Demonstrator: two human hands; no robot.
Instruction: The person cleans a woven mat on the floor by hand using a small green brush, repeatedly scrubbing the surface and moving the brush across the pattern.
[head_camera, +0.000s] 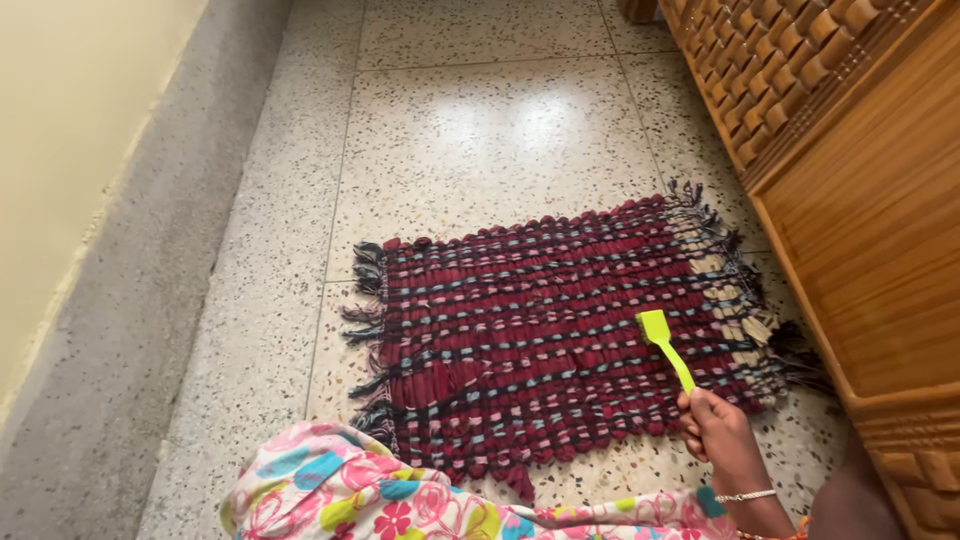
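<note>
A woven maroon rag rug (540, 320) with dark fringed ends lies flat on the speckled terrazzo floor (480, 130). My right hand (715, 430) is shut on the handle of a bright lime-green brush (665, 345), whose head rests on the rug near its right end. A thin bracelet circles that wrist. My left hand is out of sight. A flowered, colourful cloth garment (380, 495) covers my lap at the bottom of the view.
A carved wooden piece of furniture (850, 180) runs along the right side, close to the rug's fringe. A grey skirting strip (130, 300) and a cream wall (70, 120) border the floor on the left.
</note>
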